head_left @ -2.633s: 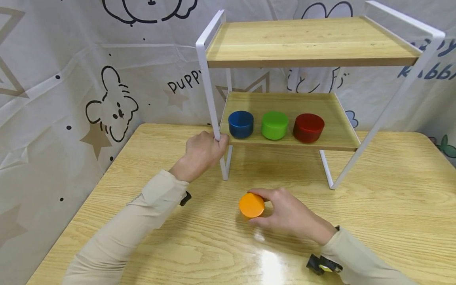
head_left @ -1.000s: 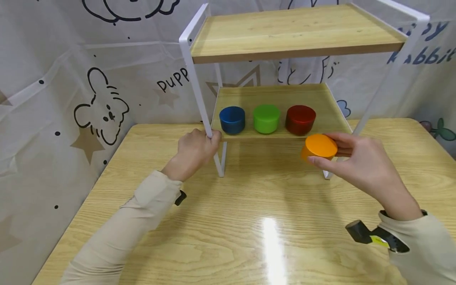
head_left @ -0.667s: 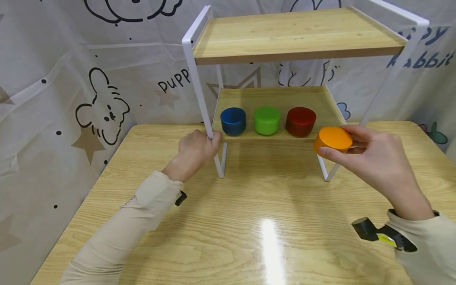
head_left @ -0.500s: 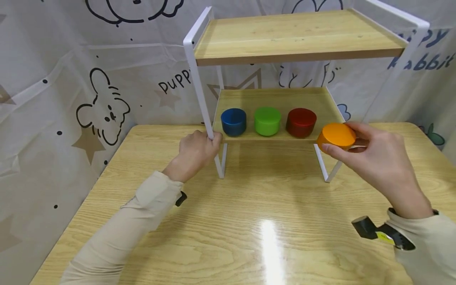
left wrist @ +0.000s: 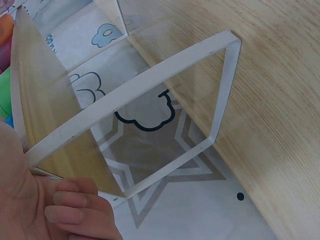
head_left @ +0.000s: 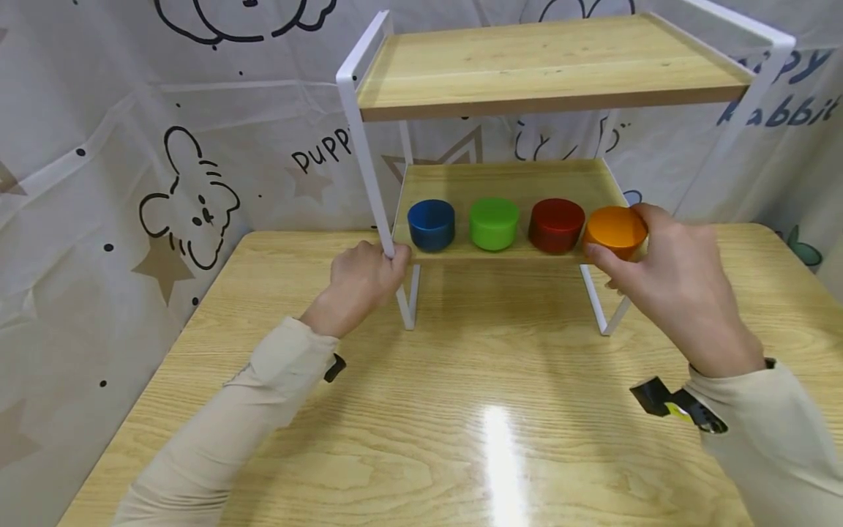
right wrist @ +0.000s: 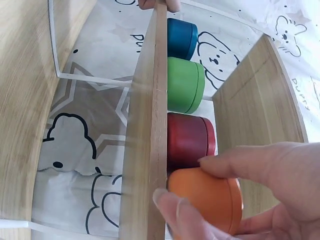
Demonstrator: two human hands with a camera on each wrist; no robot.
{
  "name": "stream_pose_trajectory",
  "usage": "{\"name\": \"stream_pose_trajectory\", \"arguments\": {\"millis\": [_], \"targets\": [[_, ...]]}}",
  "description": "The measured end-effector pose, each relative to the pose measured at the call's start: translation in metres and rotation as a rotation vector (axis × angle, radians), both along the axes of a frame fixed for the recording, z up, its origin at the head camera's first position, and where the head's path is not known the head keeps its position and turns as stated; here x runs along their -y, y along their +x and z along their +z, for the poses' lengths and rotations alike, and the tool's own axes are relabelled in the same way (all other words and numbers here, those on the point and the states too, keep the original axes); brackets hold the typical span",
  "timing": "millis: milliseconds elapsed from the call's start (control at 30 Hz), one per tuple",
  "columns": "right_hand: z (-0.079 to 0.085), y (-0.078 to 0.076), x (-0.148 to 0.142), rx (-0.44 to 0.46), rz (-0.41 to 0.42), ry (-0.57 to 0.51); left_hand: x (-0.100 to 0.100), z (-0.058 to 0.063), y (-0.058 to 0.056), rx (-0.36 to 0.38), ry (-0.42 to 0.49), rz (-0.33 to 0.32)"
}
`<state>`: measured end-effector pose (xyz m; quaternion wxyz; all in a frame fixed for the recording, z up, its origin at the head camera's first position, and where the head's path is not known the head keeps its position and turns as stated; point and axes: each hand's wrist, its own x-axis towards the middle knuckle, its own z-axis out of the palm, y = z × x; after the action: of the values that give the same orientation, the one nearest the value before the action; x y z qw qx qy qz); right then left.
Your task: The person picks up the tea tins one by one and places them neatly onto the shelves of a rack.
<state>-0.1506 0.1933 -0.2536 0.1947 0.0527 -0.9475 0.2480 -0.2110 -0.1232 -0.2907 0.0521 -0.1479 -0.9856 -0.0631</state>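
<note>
At the right end of the lower shelf, my right hand holds an orange round lidded tin between thumb and fingers. The tin is upright and right beside a red tin. Further left in the same row stand a green tin and a blue tin. My left hand grips the left front post of the shelf rack at the lower board's corner. Curled left fingers show under the board in the left wrist view.
The rack's upper wooden board overhangs the row of tins. White metal legs stand on the wooden table. A printed cloth hangs behind and to the left.
My right hand lifted the orange tin from the table, carried it right and up, then moved it in over the lower shelf beside the red tin. My left hand stays on the post.
</note>
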Motion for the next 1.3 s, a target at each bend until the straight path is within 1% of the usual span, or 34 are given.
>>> {"name": "stream_pose_trajectory", "arguments": {"millis": [67, 133, 167, 233, 267, 367, 400, 533, 567, 600, 633, 700, 767, 800, 933, 967, 1067, 1133, 1200, 1233, 1267, 1300], "targets": [[-0.002, -0.001, 0.002, -0.027, 0.0, 0.019, 0.0, 0.0, 0.001, -0.012, -0.009, -0.02], [-0.003, -0.001, 0.004, -0.048, -0.011, 0.04, 0.001, 0.001, 0.002, -0.039, -0.067, -0.071], [-0.004, -0.001, 0.005, -0.055, -0.019, 0.045, 0.001, 0.001, 0.003, -0.052, -0.08, -0.085], [-0.005, -0.002, 0.007, -0.065, -0.035, 0.054, 0.002, 0.001, 0.005, -0.097, -0.154, -0.148], [-0.006, -0.002, 0.007, -0.064, -0.043, 0.058, 0.001, 0.001, 0.006, -0.102, -0.166, -0.154], [-0.006, -0.002, 0.007, -0.068, -0.057, 0.061, 0.0, 0.0, 0.005, -0.093, -0.171, -0.146], [-0.007, -0.003, 0.007, -0.068, -0.056, 0.063, -0.001, 0.0, 0.004, -0.083, -0.151, -0.128], [-0.007, -0.006, 0.004, -0.061, -0.048, 0.067, -0.004, 0.001, 0.001, -0.009, 0.022, -0.006], [-0.007, -0.006, 0.003, -0.065, -0.044, 0.071, -0.004, 0.001, 0.001, -0.009, 0.01, -0.01], [-0.008, -0.007, 0.003, -0.071, -0.04, 0.075, -0.004, 0.001, 0.001, 0.0, 0.033, 0.001], [-0.008, -0.007, 0.003, -0.074, -0.036, 0.076, -0.003, 0.001, 0.001, -0.003, 0.005, -0.018], [-0.008, -0.008, 0.003, -0.086, -0.03, 0.082, -0.002, 0.001, 0.002, -0.033, -0.078, -0.081], [-0.008, -0.009, 0.003, -0.096, -0.027, 0.085, 0.0, 0.0, 0.003, -0.06, -0.131, -0.128], [-0.009, -0.009, 0.002, -0.093, -0.029, 0.085, 0.0, 0.0, 0.003, -0.062, -0.119, -0.128], [-0.009, -0.011, 0.0, -0.074, -0.029, 0.096, 0.0, -0.002, 0.002, -0.105, -0.149, -0.163], [-0.01, -0.012, 0.0, -0.07, -0.023, 0.098, 0.001, -0.002, 0.002, -0.128, -0.174, -0.183], [-0.013, -0.01, -0.002, -0.074, 0.008, 0.099, 0.001, -0.004, 0.002, -0.169, -0.207, -0.22], [-0.017, -0.007, -0.002, -0.08, 0.03, 0.099, 0.002, -0.004, 0.001, -0.175, -0.21, -0.237], [-0.02, 0.0, -0.002, -0.082, 0.05, 0.098, 0.002, -0.003, 0.002, -0.115, -0.164, -0.215], [-0.022, 0.005, -0.002, -0.072, 0.061, 0.096, 0.002, -0.002, 0.002, -0.092, -0.162, -0.211], [-0.024, 0.01, -0.002, -0.065, 0.07, 0.095, 0.002, -0.001, 0.002, -0.058, -0.136, -0.192], [-0.026, 0.015, -0.002, -0.066, 0.08, 0.092, 0.002, 0.0, 0.003, -0.015, -0.094, -0.153]]}}
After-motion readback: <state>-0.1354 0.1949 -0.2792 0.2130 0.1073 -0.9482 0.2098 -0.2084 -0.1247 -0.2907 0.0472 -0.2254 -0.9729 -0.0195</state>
